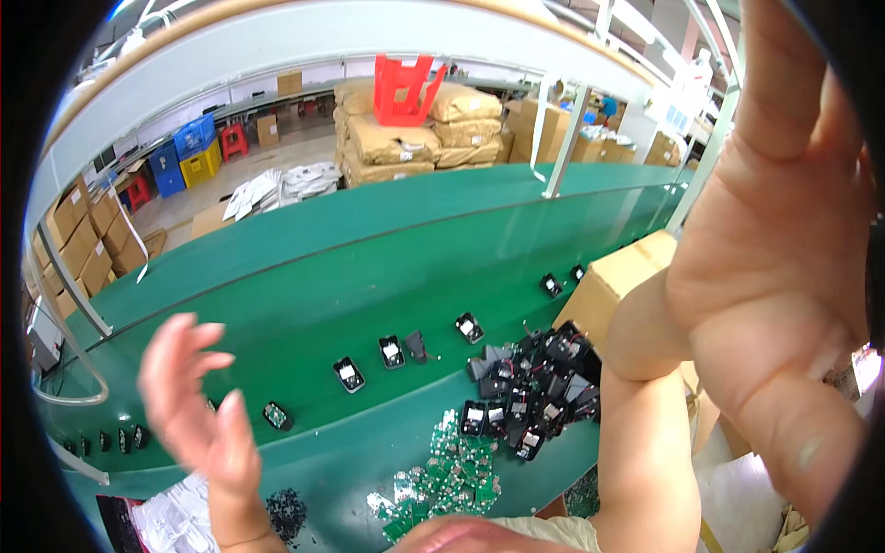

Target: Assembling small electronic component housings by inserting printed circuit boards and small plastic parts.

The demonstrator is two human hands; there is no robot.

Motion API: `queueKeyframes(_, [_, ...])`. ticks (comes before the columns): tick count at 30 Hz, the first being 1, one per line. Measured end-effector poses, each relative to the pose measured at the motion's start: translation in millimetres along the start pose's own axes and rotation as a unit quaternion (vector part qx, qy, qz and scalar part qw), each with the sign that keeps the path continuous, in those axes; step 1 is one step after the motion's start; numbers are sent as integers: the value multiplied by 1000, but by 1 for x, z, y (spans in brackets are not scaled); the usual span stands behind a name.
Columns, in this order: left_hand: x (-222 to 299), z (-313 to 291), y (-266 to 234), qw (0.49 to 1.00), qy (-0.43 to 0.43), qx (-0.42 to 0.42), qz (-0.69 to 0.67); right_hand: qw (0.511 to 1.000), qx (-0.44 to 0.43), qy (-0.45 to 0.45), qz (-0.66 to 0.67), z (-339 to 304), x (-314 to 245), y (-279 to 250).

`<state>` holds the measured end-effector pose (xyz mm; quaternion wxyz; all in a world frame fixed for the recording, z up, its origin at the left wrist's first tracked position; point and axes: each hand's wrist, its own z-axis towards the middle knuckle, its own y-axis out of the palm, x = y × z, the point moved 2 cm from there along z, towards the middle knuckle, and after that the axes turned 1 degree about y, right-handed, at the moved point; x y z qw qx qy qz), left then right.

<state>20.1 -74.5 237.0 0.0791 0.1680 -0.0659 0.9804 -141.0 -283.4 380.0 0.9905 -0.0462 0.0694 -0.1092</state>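
My left hand (198, 405) is raised over the left side of the green belt, fingers apart and slightly curved, with nothing in it. Very close on the right, my right hand (774, 240) is lifted, palm showing; its stretched fingers run up out of the picture, and no held thing shows. Below lie a pile of black plastic housings (544, 387), a heap of green circuit boards (452, 470) and small black parts (286, 514). Open black housings stand along the belt, among them one with a white piece inside (349, 374) and one showing a green board (277, 416).
A cardboard box (618, 276) stands beside the housing pile, near my right arm. White bags (175, 516) lie at the lower left. Metal posts (567, 143) rise from the bench. Beyond are stacked brown sacks (392, 143) with a red stool (403, 90) on top.
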Motion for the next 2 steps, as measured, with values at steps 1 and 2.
queueKeyframes(1, [25, 29, -20, 997, 24, 43, 67, 1000, -12, 2, 11, 23, 0, 5])
queueKeyframes(2, [46, 52, -45, 977, 86, 130, 145, 999, -25, 7, 34, 41, 5, 21])
